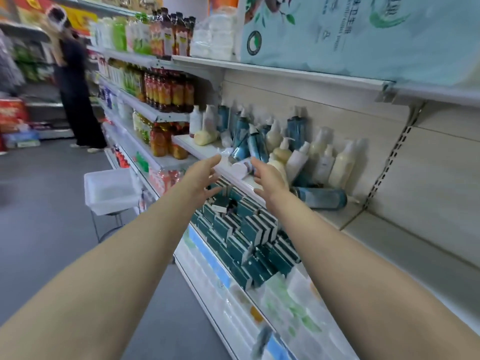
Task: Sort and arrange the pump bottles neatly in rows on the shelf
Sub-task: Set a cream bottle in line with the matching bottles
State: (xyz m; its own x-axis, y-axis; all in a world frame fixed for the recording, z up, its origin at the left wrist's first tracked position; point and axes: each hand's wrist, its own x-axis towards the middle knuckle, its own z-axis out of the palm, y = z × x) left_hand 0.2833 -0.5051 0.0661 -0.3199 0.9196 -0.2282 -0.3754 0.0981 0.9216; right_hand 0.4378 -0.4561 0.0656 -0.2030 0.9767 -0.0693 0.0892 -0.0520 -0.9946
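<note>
A jumble of pump bottles [272, 141] crowds the white shelf [337, 219]: teal ones, cream ones and white ones, some upright against the back panel, several toppled. One teal bottle [322, 198] lies on its side near the shelf's front. A white bottle [241, 166] lies at the front edge between my hands. My left hand [201, 178] hovers open just left of it, fingers spread. My right hand [267, 178] is open too, fingers reaching at the white bottle; I cannot tell whether they touch it.
Teal boxes [249, 229] are stacked on the shelf below. A white bin [111, 190] stands on a stool in the aisle at left. A person [75, 87] in dark clothes stands further down the aisle. Large tissue packs [337, 32] fill the shelf above.
</note>
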